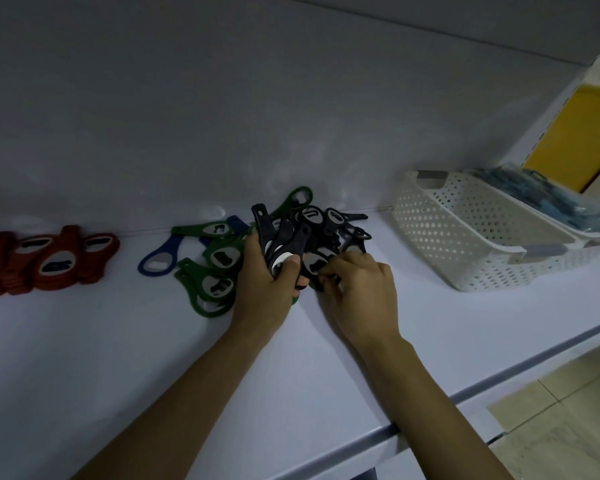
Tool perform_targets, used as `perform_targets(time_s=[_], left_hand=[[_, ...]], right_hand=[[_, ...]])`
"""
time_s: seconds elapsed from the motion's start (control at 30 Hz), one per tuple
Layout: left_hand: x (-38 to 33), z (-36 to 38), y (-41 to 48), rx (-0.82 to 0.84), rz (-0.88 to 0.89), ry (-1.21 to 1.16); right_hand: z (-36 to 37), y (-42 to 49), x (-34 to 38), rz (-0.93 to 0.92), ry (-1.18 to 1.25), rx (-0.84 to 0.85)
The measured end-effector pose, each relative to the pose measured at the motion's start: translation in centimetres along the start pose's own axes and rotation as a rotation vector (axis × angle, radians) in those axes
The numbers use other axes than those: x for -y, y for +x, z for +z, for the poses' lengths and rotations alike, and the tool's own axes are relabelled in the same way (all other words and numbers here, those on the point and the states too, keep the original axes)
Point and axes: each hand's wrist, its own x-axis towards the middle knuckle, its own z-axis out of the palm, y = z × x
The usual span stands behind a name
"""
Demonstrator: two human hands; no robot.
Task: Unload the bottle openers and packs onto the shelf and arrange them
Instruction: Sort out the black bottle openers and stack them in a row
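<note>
Clutching a bunch of black openers (280,239), left hand (267,289); right hand (361,296) pinches a loose opener (316,264).

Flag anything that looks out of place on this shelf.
Unlike the tidy red openers, the black openers lie in a jumbled heap, crossing at all angles. A blue opener sits mixed in with the green openers, off-colour there.

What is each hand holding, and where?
The left hand grips a bunch of black openers by their round heads. The right hand pinches an opener in the pile, part hidden.
</note>
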Motion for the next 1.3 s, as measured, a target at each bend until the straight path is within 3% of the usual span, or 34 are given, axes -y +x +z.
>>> perform_targets(time_s=[0.1, 0.2, 0.27, 0.37, 0.43, 0.53, 0.63, 0.77, 0.9, 1.0, 1.13, 1.3], left_hand=[[0.0, 0.0, 0.1, 0.000, -0.012, -0.006], [-0.1, -0.1, 0.0, -0.009, -0.017, -0.025], [-0.1, -0.1, -0.1, -0.009, -0.007, -0.023], [-0.2, -0.1, -0.2, -0.016, 0.018, -0.011], [-0.2, -0.2, -0.1, -0.028, 0.024, -0.019], [-0.1, -0.3, -0.1, -0.058, 0.044, -0.029], [0.0, -0.3, -0.1, -0.061, 0.053, -0.001], [0.0, -0.3, -0.1, -0.065, 0.144, 0.177], [0.1, -0.5, 0.1, -0.102, 0.130, 0.166], [0.1, -0.5, 0.1, -0.122, 0.106, 0.133], [-0.3, -0.8, 0.5, -0.331, 0.088, 0.006], [-0.5, -1.4, 0.8, -0.469, 0.062, -0.122]], right_hand=[[-0.1, -0.1, 0.1, 0.002, 0.017, -0.006], [0.2, -0.1, 0.0, -0.012, -0.047, 0.162], [0.2, 0.0, 0.0, -0.046, -0.082, 0.170], [-0.1, 0.0, 0.3, -0.080, -0.091, 0.007], [-0.4, -0.1, 0.5, 0.002, 0.010, -0.167], [-0.8, -0.3, 0.8, 0.173, 0.088, -0.294], [-0.9, -0.4, 1.2, 0.071, 0.127, -0.381], [0.0, -0.9, 2.2, -0.267, 0.182, -0.189], [0.2, -0.8, 2.0, -0.346, 0.197, -0.067], [0.3, -0.8, 1.9, -0.355, 0.243, -0.006], [0.2, -0.6, 1.6, -0.185, 0.259, -0.094], [1.6, -0.5, 0.9, -0.154, -0.063, 0.203]])
